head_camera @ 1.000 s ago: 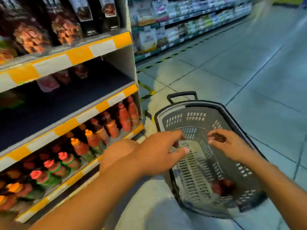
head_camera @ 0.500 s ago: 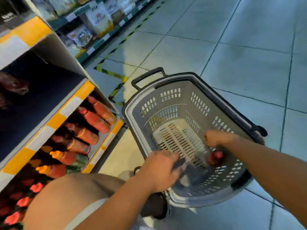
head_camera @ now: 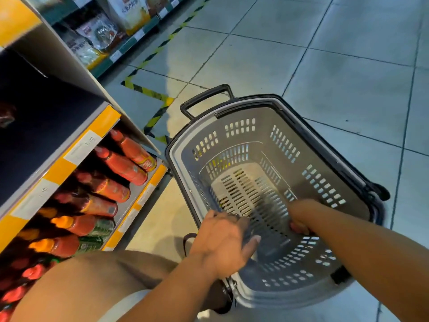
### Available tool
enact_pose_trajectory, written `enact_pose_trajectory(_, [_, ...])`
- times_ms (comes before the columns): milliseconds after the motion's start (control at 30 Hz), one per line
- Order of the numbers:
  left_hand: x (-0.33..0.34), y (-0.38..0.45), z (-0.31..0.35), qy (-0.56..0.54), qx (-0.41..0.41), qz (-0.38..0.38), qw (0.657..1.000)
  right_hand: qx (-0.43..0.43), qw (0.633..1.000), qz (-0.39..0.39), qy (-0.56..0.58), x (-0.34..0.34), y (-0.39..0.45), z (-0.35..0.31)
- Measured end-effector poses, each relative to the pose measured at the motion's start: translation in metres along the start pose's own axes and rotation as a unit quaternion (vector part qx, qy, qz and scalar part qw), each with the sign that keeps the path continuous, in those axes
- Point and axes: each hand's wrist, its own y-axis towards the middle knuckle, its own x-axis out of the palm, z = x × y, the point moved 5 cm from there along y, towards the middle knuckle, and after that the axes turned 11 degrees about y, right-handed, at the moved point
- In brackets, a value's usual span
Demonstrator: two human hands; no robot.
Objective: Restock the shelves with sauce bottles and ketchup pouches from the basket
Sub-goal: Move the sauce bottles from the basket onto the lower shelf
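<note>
Shelf unit (head_camera: 69, 156), far left: yellow-and-white edge strips carrying price tags. The upper level is dark, with an unclear reddish item at its left edge.

Sauce bottles (head_camera: 125, 167), lower level of the shelf unit: red bodies with red caps toward the aisle end, orange-capped ones with green labels further along, and more red caps near the lower left corner, blurred.

Person's knee (head_camera: 92, 282), bottom left, in front of the lower shelf.

Left hand (head_camera: 224, 242): over the near left rim of the basket, back of the hand up, fingers loosely spread and nearly straight, holding nothing visible.

Basket (head_camera: 209, 117): grey slotted plastic with a black rim and a black pull handle at its far end, standing on the tiled floor (head_camera: 348, 73) just beside the end of the shelf unit. No bottle or pouch is seen on the exposed bottom.

Right hand (head_camera: 301, 216): reaching deep inside the basket near the bottom on the right, fingers curled downward. Whether they close on an item cannot be told, since the hand covers that spot.

Background shelf of packaged goods (head_camera: 104, 36), top left, across the aisle.
</note>
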Motion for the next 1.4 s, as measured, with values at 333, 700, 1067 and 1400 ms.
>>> enact_pose_trajectory(333, [-0.001, 0.004, -0.002, -0.015, -0.02, -0.014, 1.0, -0.026, 0.998, 0.049, 0.038, -0.011, -0.01, 0.0])
enact_pose_trajectory(700, [-0.013, 0.011, -0.004, -0.16, -0.065, -0.021, 0.985, -0.152, 0.942, 0.207, 0.214, -0.073, -0.102, -0.023])
enact_pose_trajectory(1067, [-0.086, -0.05, -0.055, -0.457, -0.149, 0.189, 0.856, -0.378, 0.768, 0.424, 0.295, -0.166, -0.325, -0.094])
enact_pose_trajectory(1400, [-0.158, -0.251, -0.129, -0.443, -0.27, 0.422, 0.744, -0.604, 0.644, 0.379, 0.276, -0.178, -0.481, -0.268])
